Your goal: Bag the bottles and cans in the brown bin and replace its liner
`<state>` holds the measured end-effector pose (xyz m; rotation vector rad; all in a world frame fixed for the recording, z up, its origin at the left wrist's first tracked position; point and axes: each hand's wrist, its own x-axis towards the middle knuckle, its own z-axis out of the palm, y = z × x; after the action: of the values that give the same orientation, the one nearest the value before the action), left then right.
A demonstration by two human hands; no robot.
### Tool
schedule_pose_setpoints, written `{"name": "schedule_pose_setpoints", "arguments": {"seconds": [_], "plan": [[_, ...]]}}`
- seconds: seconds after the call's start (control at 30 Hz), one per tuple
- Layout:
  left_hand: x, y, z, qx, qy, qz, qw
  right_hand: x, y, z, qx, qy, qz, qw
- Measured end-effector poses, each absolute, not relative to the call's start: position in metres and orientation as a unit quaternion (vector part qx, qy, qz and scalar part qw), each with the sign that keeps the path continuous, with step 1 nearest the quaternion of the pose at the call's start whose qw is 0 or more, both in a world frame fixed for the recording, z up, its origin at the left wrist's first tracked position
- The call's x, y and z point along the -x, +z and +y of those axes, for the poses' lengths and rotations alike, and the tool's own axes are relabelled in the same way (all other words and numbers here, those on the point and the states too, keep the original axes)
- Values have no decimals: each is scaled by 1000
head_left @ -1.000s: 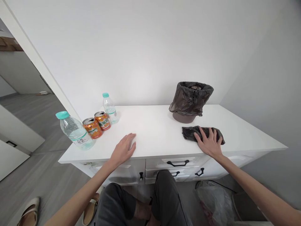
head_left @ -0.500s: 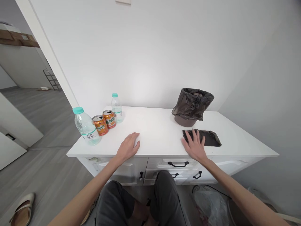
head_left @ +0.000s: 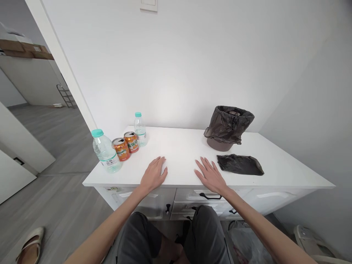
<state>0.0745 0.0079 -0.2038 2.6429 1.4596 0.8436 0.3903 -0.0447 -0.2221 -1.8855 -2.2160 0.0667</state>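
Note:
My left hand (head_left: 154, 173) rests palm down on the white cabinet top (head_left: 181, 146), fingers stretched out, holding nothing. To its left stand two orange drink cans (head_left: 121, 149) with opened tops, between a large water bottle (head_left: 107, 153) and a small water bottle (head_left: 140, 130), both with teal caps. My right hand (head_left: 211, 176) lies flat with spread fingers, just left of a folded black plastic bag (head_left: 240, 164) and apart from it. Behind that bag is a small brown bin (head_left: 220, 144) lined with a black plastic bag (head_left: 228, 123) folded over its rim.
A white wall (head_left: 176, 66) with a light switch (head_left: 149, 5) rises behind the cabinet. Drawers with black handles (head_left: 210, 196) are below the top, near my knees (head_left: 206, 227). A shoe (head_left: 30, 246) lies on the floor at left, and a clear plastic bag (head_left: 247, 238) at lower right.
My right hand has come off the folded black bag and moved left onto the bare cabinet top. My left hand stays in about the same place. The view has shifted slightly.

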Motion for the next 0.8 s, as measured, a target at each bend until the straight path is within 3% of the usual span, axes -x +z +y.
{"name": "schedule_pose_setpoints", "arguments": {"seconds": [0.57, 0.8], "plan": [[-72, -199, 7, -846, 270, 459, -2, -389, -213, -45, 636, 41, -760, 129], [-72, -201, 7, -842, 278, 463, -5, -425, -137, -19, 611, -76, -749, 247]]}}
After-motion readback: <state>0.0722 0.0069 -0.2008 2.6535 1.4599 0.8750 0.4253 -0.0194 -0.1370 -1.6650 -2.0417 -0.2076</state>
